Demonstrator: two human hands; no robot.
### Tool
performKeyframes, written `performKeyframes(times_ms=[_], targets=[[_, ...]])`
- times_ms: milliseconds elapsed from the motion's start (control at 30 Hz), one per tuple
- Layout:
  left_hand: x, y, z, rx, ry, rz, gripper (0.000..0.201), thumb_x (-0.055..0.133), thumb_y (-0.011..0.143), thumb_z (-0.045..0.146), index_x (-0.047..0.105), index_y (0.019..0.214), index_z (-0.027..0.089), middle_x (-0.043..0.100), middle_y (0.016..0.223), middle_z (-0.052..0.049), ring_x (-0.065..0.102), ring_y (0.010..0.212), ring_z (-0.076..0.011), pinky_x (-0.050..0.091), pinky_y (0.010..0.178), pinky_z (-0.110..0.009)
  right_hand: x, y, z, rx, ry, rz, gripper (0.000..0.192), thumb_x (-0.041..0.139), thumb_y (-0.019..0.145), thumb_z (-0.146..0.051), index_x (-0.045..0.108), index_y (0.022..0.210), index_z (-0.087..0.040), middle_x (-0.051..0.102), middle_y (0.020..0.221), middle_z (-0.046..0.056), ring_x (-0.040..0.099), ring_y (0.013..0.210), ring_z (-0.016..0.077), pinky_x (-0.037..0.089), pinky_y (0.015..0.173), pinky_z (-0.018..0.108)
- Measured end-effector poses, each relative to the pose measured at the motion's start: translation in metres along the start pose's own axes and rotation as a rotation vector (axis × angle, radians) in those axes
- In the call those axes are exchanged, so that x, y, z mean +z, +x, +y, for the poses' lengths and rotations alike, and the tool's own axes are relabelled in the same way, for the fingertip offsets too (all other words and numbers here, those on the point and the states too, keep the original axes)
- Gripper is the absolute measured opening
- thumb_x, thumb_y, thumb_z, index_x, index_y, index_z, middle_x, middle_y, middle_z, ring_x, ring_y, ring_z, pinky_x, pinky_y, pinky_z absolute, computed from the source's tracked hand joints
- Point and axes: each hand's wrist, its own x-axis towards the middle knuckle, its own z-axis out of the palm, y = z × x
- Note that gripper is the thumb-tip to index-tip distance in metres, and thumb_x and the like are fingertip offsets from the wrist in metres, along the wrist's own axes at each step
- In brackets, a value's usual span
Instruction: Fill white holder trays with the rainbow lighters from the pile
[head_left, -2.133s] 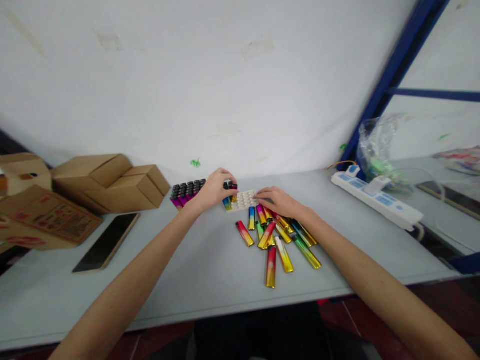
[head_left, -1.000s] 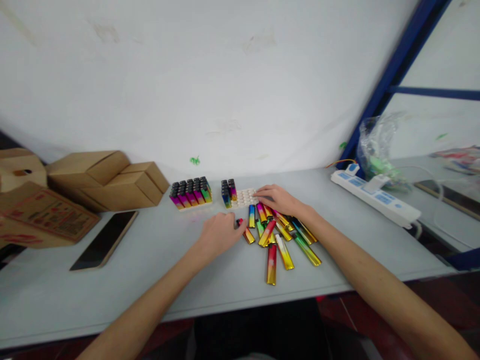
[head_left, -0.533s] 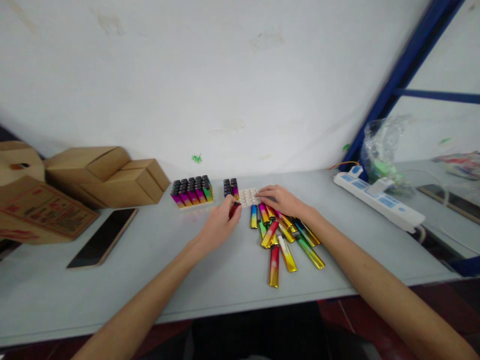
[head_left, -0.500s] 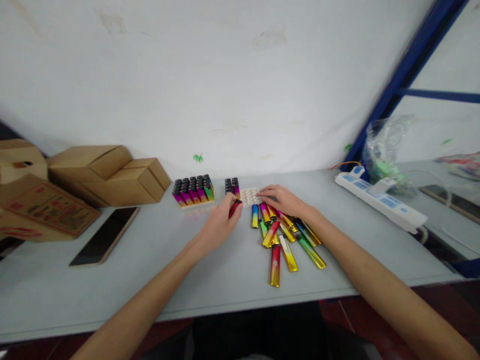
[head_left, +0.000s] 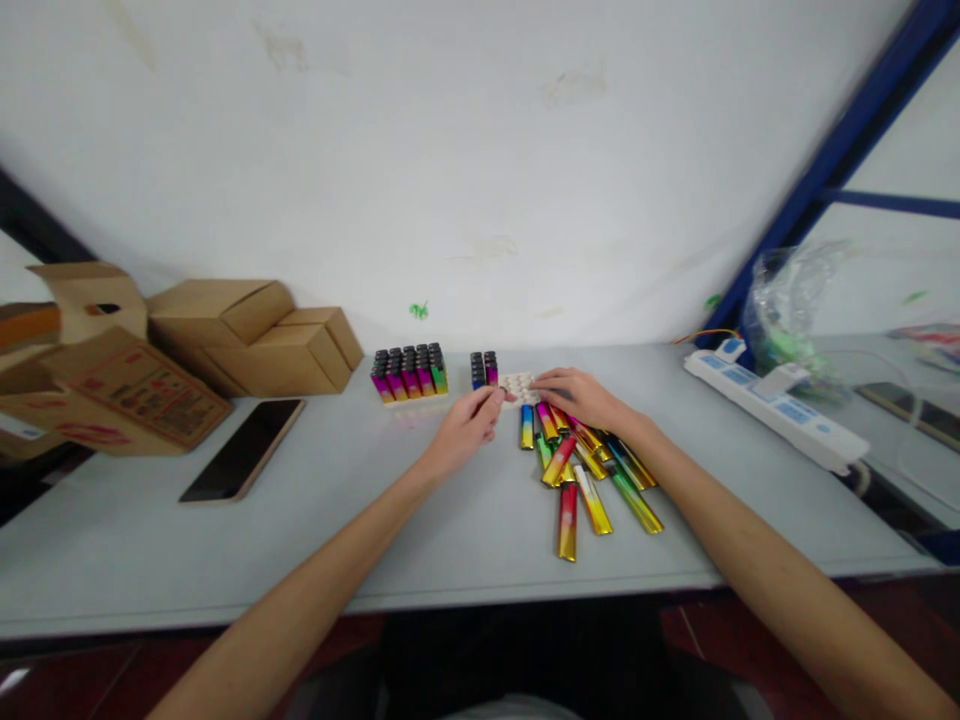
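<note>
The loose lighters (head_left: 559, 462) are heaped on the table (head_left: 450, 545), presumably light, stiff and slick, best pinched mid-body; whether anything is held in the narrowed fingers of the left hand (head_left: 466, 434), or the white tray (head_left: 518, 386) gripped by the right hand (head_left: 583, 397), cannot be told.

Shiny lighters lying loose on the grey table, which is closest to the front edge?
The red-and-gold metallic lighter lowest in the picture; its gold end reaches nearer that edge than any of the others.

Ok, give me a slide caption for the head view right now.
Left hand and right hand at a white tray partly filled with upright lighters, loose lighters lying nearby.
</note>
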Motion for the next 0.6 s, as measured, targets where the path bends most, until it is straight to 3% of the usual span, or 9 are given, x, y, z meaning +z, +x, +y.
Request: performKeyframes(times_ms=[133, 233, 333, 433, 600], targets=[[0.004, 0.0, -0.003, -0.016, -0.013, 0.025, 0.044, 0.069, 0.085, 0.059, 0.048, 0.102, 0.024, 0.053, 0.072, 0.007, 0.046, 0.047, -0.0071, 0.035, 0.044, -0.02, -0.001, 0.0, -0.001, 0.002, 0.004, -0.003, 0.033, 0.05, 0.104, -0.03, 0.075, 0.123, -0.02, 0.074, 0.123, 0.012, 0.069, 0.114, 0.0263, 0.053, 0.103, 0.044], [0.004, 0.0, -0.006, 0.01, 0.091, 0.091, 0.039, 0.061, 0.09, 0.058, 0.048, 0.106, 0.026, 0.046, 0.065, 0.01, 0.036, 0.044, -0.0068, 0.028, 0.044, -0.02, -0.001, 0.0, -0.002, 0.008, 0.015, 0.001, 0.032, 0.051, 0.104, -0.031, 0.075, 0.123, -0.022, 0.075, 0.122, 0.012, 0.069, 0.113, 0.0259, 0.053, 0.103, 0.043], [0.002, 0.001, -0.007, 0.134, 0.37, 0.186, 0.039, 0.054, 0.094, 0.058, 0.052, 0.083, 0.021, 0.043, 0.062, 0.007, 0.04, 0.054, -0.0095, 0.03, 0.052, -0.023, -0.002, 0.0, -0.003, 0.016, 0.025, 0.001, 0.033, 0.05, 0.104, -0.032, 0.075, 0.123, -0.021, 0.074, 0.123, 0.012, 0.069, 0.113, 0.0265, 0.053, 0.104, 0.044], [-0.001, 0.001, -0.008, 0.124, 0.557, 0.229, 0.051, 0.049, 0.094, 0.059, 0.042, 0.063, 0.02, 0.039, 0.058, 0.004, 0.038, 0.057, -0.0112, 0.027, 0.054, -0.026, -0.002, 0.0, -0.004, 0.027, 0.032, -0.007, 0.035, 0.049, 0.105, -0.033, 0.074, 0.124, -0.02, 0.074, 0.124, 0.013, 0.069, 0.114, 0.0269, 0.053, 0.104, 0.045], [-0.006, 0.001, -0.008, 0.083, 0.63, 0.286, 0.045, 0.046, 0.09, 0.05, 0.035, 0.057, 0.022, 0.032, 0.056, 0.005, 0.032, 0.056, -0.0118, 0.021, 0.055, -0.028, -0.002, 0.0, -0.004, 0.033, 0.046, -0.004, 0.035, 0.049, 0.104, -0.033, 0.074, 0.125, -0.02, 0.073, 0.124, 0.013, 0.069, 0.115, 0.0279, 0.052, 0.105, 0.047]])
